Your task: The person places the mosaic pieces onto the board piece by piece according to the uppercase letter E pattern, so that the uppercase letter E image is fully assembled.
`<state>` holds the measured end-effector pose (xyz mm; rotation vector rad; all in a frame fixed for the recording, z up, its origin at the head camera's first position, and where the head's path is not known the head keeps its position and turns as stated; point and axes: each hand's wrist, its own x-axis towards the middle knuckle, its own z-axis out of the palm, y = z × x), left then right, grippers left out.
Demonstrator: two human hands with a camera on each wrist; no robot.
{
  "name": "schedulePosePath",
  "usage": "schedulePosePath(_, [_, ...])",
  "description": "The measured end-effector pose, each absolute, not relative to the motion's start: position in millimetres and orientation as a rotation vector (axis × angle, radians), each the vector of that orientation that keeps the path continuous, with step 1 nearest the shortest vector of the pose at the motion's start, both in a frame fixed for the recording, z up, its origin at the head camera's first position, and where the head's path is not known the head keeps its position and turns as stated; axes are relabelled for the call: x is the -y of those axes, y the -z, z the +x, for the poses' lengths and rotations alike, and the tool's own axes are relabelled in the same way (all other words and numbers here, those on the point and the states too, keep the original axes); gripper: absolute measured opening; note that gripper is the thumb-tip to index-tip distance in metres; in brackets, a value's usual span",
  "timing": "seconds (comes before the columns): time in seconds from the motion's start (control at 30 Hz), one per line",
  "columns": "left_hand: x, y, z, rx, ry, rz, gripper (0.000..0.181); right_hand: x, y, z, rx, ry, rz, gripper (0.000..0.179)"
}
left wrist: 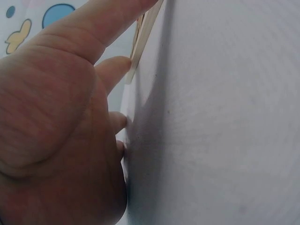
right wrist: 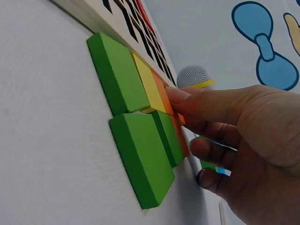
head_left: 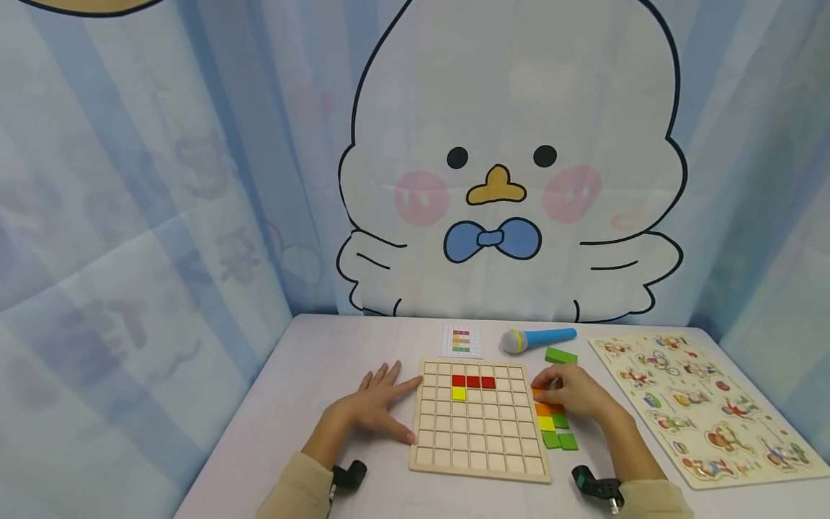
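Observation:
A wooden grid board lies flat on the table, with three red tiles in a row and a yellow tile below the leftmost. My left hand is spread out, its thumb and index fingertip touching the board's left edge. Along the right edge, my right hand pinches an orange tile between thumb and fingers; the fingers partly hide it. Next to that tile lie another orange tile, a yellow tile and several green tiles.
Behind the board lie a small card printed with a coloured pattern and a blue toy microphone. Another green piece lies beyond my right hand. A wooden picture puzzle covers the table's right side. A printed curtain hangs behind.

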<state>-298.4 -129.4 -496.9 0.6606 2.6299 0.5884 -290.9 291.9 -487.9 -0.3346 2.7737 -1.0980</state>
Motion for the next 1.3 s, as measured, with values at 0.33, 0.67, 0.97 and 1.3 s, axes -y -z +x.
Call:
schedulePosePath(0.33, [130.4, 494.9, -296.4, -2.627, -0.597, 0.665, 0.111, -290.5, 491.5, -295.1, -2.782, 1.245, -0.293, 0.011])
schedulePosePath(0.67, [130.0, 494.8, -296.2, -2.633, -0.601, 0.667, 0.111, -288.0, 481.2, -295.4, -2.670, 1.596, -0.244, 0.028])
schedulePosePath(0.97, [130.1, 496.6, -296.4, -2.635, -0.598, 0.662, 0.111, -263.2, 472.6, -293.4, -2.579, 1.628, -0.310, 0.035])
schedulePosePath(1.3, [128.9, 493.5, -295.6, -2.627, -0.600, 0.649, 0.111, -236.8, 473.3, -291.8, -2.630, 1.563, -0.452, 0.026])
